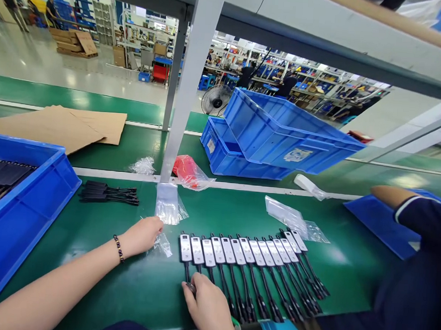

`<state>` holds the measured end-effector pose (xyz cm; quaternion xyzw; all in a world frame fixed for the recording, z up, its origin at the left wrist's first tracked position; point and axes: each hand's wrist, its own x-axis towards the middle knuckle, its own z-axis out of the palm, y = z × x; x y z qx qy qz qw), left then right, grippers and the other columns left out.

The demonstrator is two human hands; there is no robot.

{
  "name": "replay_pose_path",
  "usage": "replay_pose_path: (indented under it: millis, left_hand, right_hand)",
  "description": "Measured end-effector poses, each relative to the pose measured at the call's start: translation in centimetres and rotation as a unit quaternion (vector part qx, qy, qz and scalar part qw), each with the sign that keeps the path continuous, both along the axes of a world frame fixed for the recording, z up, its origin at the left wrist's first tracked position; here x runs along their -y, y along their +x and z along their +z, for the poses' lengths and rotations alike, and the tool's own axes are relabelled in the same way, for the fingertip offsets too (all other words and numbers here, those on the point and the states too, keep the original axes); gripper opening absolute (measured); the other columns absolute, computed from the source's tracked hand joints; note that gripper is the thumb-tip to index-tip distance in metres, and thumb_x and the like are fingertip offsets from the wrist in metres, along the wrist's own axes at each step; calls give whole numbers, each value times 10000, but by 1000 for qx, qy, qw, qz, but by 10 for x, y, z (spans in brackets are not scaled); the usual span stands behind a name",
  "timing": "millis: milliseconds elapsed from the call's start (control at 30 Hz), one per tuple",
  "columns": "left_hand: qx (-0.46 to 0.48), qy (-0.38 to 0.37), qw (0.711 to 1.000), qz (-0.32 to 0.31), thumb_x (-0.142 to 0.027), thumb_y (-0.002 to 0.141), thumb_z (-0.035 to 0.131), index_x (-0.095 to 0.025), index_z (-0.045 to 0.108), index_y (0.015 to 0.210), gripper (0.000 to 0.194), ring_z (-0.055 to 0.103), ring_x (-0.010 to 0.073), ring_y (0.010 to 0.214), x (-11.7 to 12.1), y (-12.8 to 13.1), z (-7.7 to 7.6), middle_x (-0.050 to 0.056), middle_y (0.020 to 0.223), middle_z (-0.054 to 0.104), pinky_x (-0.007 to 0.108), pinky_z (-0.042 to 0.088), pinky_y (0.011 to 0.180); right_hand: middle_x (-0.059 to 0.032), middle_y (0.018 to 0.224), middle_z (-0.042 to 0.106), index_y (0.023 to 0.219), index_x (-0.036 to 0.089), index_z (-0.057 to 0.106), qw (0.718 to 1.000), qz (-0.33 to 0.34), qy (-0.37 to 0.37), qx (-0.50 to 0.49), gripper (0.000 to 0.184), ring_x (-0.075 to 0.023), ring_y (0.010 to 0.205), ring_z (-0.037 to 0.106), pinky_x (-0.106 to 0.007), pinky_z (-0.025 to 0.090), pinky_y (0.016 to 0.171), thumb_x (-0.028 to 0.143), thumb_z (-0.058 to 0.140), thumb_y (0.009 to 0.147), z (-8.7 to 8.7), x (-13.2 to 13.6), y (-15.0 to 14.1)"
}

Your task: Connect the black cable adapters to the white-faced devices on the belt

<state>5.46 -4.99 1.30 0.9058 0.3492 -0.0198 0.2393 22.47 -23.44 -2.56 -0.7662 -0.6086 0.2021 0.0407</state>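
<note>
A row of several silver-faced, black-edged boxes with short black cables (230,250) lies on the green work surface (123,288). My right hand (210,304) is closed at the row's left end, thumb and forefinger pinching the plug end of the leftmost black cable (187,272). Further left, my left hand (143,236) has its fingers curled together; what they hold, if anything, is hidden. Small clear plastic pieces (163,244) lie beside and partly under it. Just beyond its fingertips is a stack of clear plastic bags (167,201).
A blue bin (22,232) with black parts stands left, near a black cable bundle (108,193). Blue crates (274,138) stack behind the rail. A metal post (190,83) rises ahead. More clear bags (288,216) lie right, near a co-worker's sleeve (422,222).
</note>
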Motion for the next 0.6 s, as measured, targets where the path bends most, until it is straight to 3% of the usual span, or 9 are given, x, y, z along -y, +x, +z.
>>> replay_pose_path:
  millis: [100,167,300,433,600]
  left_hand:
    - [-24,-6,999,-25,-202,774,415,-150,520,843,136,496,160,776,2,11,-21,61,888,541,262,362,672]
    - [-38,-2,999,-35,-169,769,402,-149,525,826,138,504,168,769,2,16,-30,69,869,544,265,360,659]
    - [-62,-4,997,-54,-69,682,422,-132,516,733,124,516,167,718,0,22,-34,75,797,555,257,355,628]
    - [-59,-14,997,-47,-96,675,447,-138,519,704,88,506,137,651,-13,18,-15,51,744,571,234,342,580]
    - [-24,40,999,27,-193,783,376,-138,508,697,166,489,106,678,-70,-4,38,30,773,566,211,343,613]
  right_hand:
    - [-33,737,512,755,175,470,1000,9,-4,-1,231,-173,628,496,-278,178,538,330,340,867,0,-2,-2]
    - [-36,734,513,761,173,474,1000,16,-6,1,227,-174,627,497,-279,180,536,321,338,867,0,-2,-3]
    - [-42,750,524,765,172,479,1000,18,-5,2,216,-180,653,510,-282,200,547,308,344,865,2,-3,-5]
    - [-41,771,529,781,177,476,1000,15,-13,-24,217,-177,658,518,-277,219,547,324,340,863,7,-1,-5]
    - [-50,804,545,915,189,482,997,-5,-30,-74,263,-177,692,541,-266,273,560,375,303,868,15,1,3]
